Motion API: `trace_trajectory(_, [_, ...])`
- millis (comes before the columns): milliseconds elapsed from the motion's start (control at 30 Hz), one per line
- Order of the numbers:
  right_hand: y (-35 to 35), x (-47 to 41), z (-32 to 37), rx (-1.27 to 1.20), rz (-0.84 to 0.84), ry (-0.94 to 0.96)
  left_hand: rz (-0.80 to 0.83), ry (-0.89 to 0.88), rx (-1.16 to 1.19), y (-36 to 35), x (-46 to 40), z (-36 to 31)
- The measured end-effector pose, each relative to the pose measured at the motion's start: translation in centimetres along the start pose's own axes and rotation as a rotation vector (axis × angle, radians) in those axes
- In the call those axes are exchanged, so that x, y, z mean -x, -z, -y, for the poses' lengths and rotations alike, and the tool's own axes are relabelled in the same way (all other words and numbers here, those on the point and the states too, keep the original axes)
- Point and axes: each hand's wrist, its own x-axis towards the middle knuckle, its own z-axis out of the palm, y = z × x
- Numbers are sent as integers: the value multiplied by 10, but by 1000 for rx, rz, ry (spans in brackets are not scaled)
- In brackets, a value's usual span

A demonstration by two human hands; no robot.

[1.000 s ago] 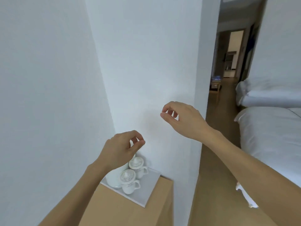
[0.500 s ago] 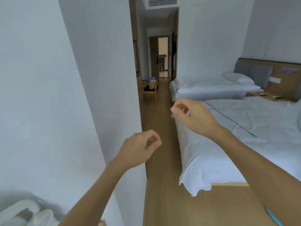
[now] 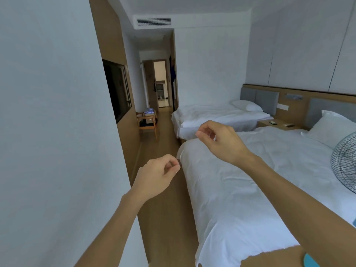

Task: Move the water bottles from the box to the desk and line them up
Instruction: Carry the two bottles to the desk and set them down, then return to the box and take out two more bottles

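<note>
A: Past the left grip (image 3: 157, 175), what sits on the chair (image 3: 148, 123) down the corridor?
B: Too small to tell: something bluish and something dark.
A: And the fan (image 3: 344, 162) right of the right grip (image 3: 221, 140)?
B: Cut off by the right edge; only part of its grille shows.
A: The items on the nightstand (image 3: 277, 125) beyond that grip?
B: Too small to name. The near bed (image 3: 240, 189) runs off the right edge, and the forearms hide part of it

A bare floor aisle (image 3: 163, 189) runs between the white wall (image 3: 57, 132) and near bed (image 3: 240, 189).
</note>
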Motion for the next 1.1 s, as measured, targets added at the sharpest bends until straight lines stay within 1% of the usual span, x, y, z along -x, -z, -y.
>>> trace_trajectory(167, [-36,-65,-53,1,7,-11,9,6,-13,-20,-68,43])
trace_trajectory(367, [-91,-164,-123,-37,10,39,25,25,-56,-46,-161,100])
trace_trajectory(533, [-128,-259,-174,-53,82,69,57,97,-110,-63,-241,146])
trace_trajectory(733, [-177,-357,-224,-106,132,62,39,146,-184,-78,-322,202])
trace_trajectory(900, [-236,-432,-261,-114,156,76,22,174,-201,-92,-389,268])
trace_trajectory(1100, [-316,-533,-297,-127,160,82,10,185,-197,-116,-481,370])
